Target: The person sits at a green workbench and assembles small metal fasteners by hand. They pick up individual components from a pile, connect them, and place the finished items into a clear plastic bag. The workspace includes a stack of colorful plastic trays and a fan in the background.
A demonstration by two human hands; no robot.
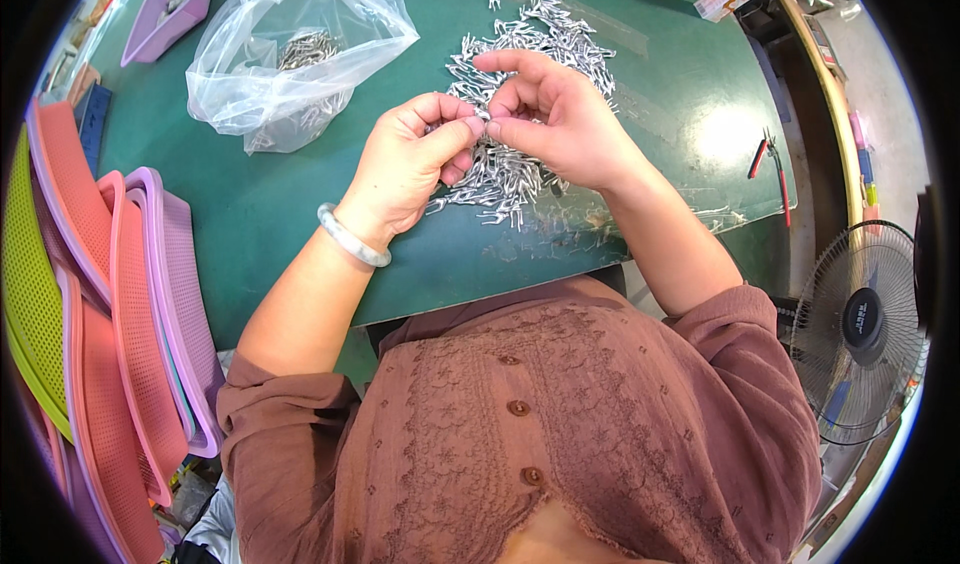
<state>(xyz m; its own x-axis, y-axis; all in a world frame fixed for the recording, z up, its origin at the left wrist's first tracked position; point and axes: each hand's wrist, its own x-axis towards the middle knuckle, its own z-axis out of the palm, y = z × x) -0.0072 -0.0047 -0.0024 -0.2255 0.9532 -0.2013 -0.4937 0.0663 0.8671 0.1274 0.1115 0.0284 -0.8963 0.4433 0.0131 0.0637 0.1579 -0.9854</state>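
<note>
Looking down from the head, two bare hands meet over a green table (300, 214). The left hand (410, 159) has its fingers curled in, and its thumb and first finger pinch a small silver metal piece (481, 116). The right hand (550, 114) pinches the same little piece from the other side, so the fingertips of both hands touch each other. A pale bangle (352, 236) sits on the left wrist. Right under the hands lies a big heap of shiny metal pieces (520, 54), spread out on the table. To the left of the heap is a clear plastic bag (290, 54) with more metal pieces inside. Pink, purple and green plastic baskets (120, 294) are stacked at the left edge. A red-handled tool (768, 159) lies on the table at the right, and a fan (862, 329) stands near it.
</note>
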